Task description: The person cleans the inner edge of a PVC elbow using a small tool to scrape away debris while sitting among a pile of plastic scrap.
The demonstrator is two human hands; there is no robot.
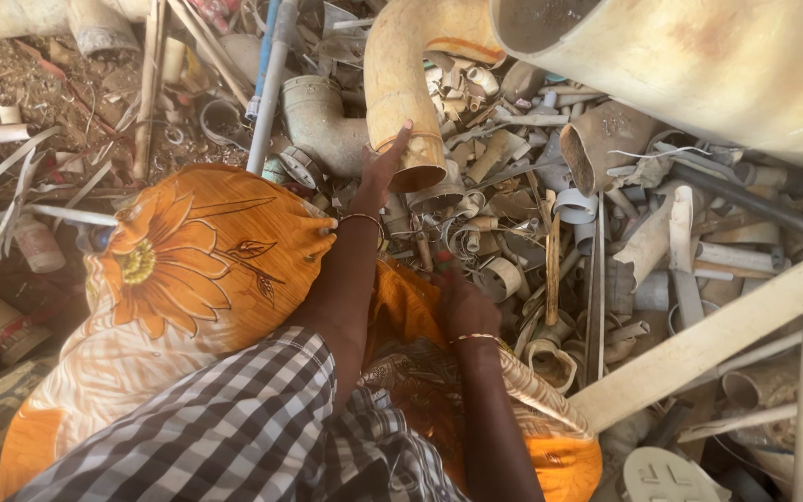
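My left hand point(381, 170) reaches forward with its fingers on the rim of a curved tan pipe elbow point(401, 84) that rises out of the scrap heap. A thin bangle circles that wrist. Lower down, my right hand point(462, 307) rests on the pile of small broken pipe pieces point(504, 270), fingers closed among them; what it holds is hidden. An orange flowered cloth point(197, 260) covers my knee on the left, and a checked sleeve point(234, 428) fills the lower edge.
A very wide tan pipe point(699, 65) spans the top right. A grey pipe elbow point(318, 116) and a slim pale tube point(267, 93) lie behind the left hand. Long white plastic strips point(727, 330) cross the lower right. Rings, caps and cut pipe ends are heaped everywhere.
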